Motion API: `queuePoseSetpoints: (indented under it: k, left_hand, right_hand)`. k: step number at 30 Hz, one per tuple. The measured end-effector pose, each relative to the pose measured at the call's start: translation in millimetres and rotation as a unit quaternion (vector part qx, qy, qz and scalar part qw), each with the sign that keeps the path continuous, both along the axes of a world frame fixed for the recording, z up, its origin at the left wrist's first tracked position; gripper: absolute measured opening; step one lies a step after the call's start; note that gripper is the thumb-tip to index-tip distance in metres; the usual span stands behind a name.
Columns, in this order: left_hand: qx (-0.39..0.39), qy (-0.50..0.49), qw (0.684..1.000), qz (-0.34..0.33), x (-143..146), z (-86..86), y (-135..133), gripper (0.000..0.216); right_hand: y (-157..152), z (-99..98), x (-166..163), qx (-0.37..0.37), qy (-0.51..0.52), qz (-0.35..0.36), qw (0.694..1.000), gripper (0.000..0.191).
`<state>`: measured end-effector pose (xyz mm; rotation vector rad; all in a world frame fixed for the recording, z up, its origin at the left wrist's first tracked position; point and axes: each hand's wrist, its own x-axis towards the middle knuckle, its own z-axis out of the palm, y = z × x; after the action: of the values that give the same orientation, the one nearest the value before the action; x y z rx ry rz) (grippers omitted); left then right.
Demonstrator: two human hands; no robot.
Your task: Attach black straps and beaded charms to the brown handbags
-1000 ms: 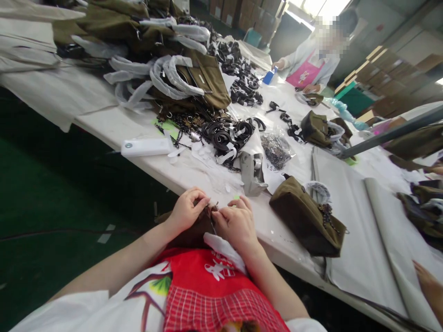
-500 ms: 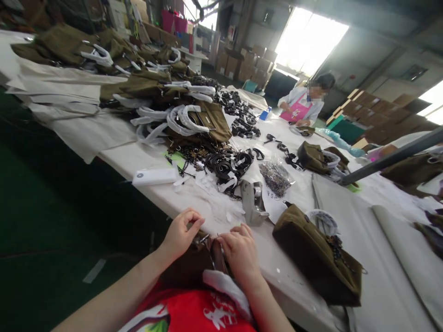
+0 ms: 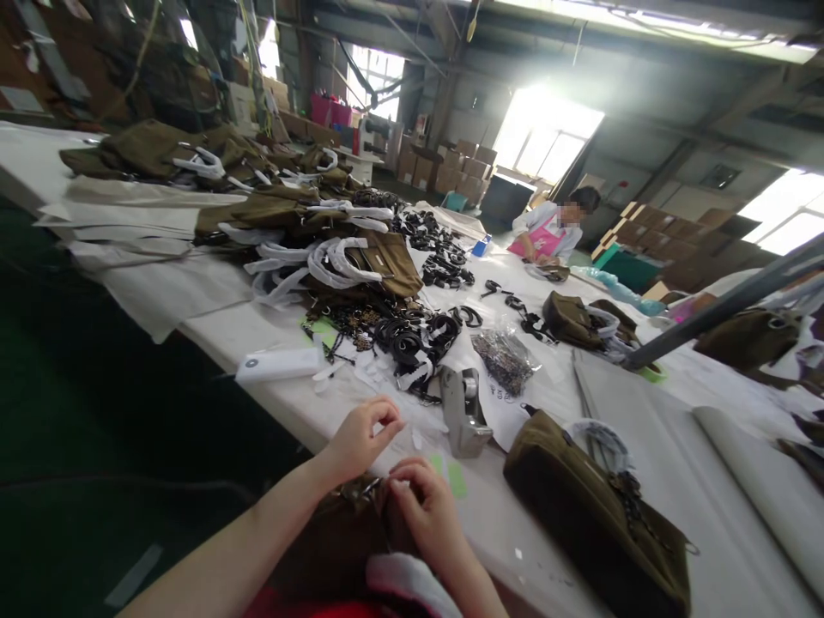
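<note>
A brown bag [image 3: 335,536] rests against my lap at the table edge, with a white-wrapped handle [image 3: 408,579] and a metal fitting near its top. My right hand [image 3: 425,511] is closed at the bag's upper edge, its thumb and fingers pinching a dark part of it that is mostly hidden. Just above the bag, my left hand [image 3: 366,438] is closed in a pinch over the table edge. Whatever lies between those fingertips is too small to make out. A grey metal tape dispenser [image 3: 464,416] stands beyond my hands, and a green patch [image 3: 451,476] lies beside the right one.
An olive bag [image 3: 592,506] lies to the right. Coiled black straps [image 3: 412,339], a bag of small parts [image 3: 505,359] and a white box [image 3: 280,365] lie ahead. Olive bags [image 3: 386,262] are piled at left. A grey pole [image 3: 721,305] slants at right. Across the table sits a person [image 3: 547,232].
The view has tilted upward. My left hand has drawn upward and a little away from the bag. My right hand stays at the bag's edge, and the green patch beside it has come into sight.
</note>
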<state>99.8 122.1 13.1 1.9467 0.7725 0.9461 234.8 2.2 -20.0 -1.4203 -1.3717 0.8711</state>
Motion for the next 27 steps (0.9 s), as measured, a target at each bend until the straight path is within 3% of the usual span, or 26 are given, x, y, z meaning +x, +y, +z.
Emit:
queuePoseSetpoints:
  k: [6, 11, 14, 18, 21, 27]
  left_hand:
    - [0.048, -0.002, 0.996, -0.077, 27, 19.8, 18, 0.026]
    - [0.063, 0.051, 0.989, -0.127, 38, 14.5, 29, 0.026]
    - [0.071, 0.102, 0.988, -0.09, 43, 4.4, 52, 0.025]
    - [0.089, 0.152, 0.984, 0.013, 50, -14.2, 98, 0.035]
    - [0.104, 0.209, 0.971, 0.055, 58, -27.0, 124, 0.044]
    - [0.137, 0.27, 0.947, 0.105, 58, -27.5, 133, 0.034]
  right_hand:
    - [5, -13.5, 2, -0.025, 0.171, -0.131, 0.976, 0.027]
    - [1, -8.6, 5, -0.054, 0.14, -0.081, 0.985, 0.029]
    - [-4, -4.1, 4, -0.038, 0.173, -0.085, 0.98, 0.038]
    - [-9, -6.4, -2, -0.136, 0.296, -0.047, 0.944, 0.049]
    - [-10, -7.3, -5, -0.132, 0.303, -0.045, 0.943, 0.05]
    - [-12, -1.2, -5, -0.127, 0.276, -0.065, 0.951, 0.047]
